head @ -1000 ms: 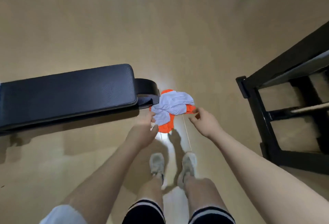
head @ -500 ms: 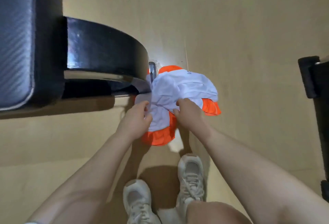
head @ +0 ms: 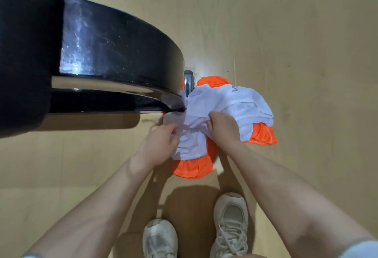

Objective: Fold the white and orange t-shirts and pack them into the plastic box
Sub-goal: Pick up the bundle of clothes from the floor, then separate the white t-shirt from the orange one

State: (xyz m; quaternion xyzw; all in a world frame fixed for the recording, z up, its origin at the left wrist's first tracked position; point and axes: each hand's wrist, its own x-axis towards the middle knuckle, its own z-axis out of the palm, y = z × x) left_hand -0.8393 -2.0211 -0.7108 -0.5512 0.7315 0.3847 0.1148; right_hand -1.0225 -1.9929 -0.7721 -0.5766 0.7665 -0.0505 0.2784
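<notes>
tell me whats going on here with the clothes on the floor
A person is bent over a crumpled pile on the wooden floor, beside a black padded bench. The white t-shirt lies bunched on top of the orange t-shirt. Both hands have a grip on the white one: the left hand pinches its near edge, and the right hand clutches a fold in the middle. Nothing is folded yet, and no plastic box is in view.

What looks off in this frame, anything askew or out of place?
Both shirts are heaped crumpled on the floor, not laid flat: the white t-shirt sits bunched on top of the orange t-shirt. The heap's left edge runs under the black bench. Left hand and right hand both grip the white fabric. No plastic box in view.
</notes>
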